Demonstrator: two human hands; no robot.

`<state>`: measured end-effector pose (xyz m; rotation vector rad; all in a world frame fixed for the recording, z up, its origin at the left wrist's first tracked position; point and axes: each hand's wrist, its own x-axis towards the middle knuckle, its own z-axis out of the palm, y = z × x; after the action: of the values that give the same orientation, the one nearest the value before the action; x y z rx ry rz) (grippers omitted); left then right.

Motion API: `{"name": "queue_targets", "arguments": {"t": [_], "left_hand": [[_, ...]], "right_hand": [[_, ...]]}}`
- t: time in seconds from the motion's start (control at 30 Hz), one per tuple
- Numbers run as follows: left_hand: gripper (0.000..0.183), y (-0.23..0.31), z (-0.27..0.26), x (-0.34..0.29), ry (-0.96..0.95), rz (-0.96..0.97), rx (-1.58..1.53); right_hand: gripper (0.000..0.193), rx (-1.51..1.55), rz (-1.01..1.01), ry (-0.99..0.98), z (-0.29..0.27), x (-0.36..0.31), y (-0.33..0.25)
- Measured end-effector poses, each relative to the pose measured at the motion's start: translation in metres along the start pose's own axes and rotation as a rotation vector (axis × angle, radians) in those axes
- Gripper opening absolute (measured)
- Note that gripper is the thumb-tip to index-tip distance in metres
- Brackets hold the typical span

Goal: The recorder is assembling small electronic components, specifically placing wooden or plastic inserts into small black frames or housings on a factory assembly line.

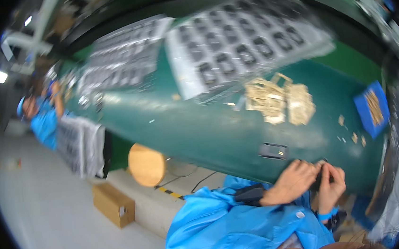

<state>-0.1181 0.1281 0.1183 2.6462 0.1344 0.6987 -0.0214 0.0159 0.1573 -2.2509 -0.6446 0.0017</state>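
Observation:
At the near edge of the green table, my left hand and my right hand meet with their fingertips together. Both are closed in a pinch, and whatever lies between them is too small and blurred to name. A dark flat rectangular part rests on the green table just beyond my left hand. Farther off lie two piles of cream-coloured pieces, one loose and tangled, the other more compact.
Large clear trays of dark parts lie at the back, with more trays to their left. A blue box of brown sticks stands right. Left are a round stool, a cardboard carton and a co-worker in blue.

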Motion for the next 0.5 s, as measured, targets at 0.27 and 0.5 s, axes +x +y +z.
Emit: {"name": "queue_targets", "arguments": {"t": [0.27,0.5], "left_hand": [[0.052,-0.003,-0.013,-0.007,0.116,-0.123,-0.254],[0.038,-0.149,-0.166,-0.065,0.938,-0.963,0.281]], "right_hand": [[0.011,-0.018,-0.047,-0.018,0.012,0.006,0.006],[0.009,0.002,-0.046,-0.025,0.001,0.004,0.012]]}}
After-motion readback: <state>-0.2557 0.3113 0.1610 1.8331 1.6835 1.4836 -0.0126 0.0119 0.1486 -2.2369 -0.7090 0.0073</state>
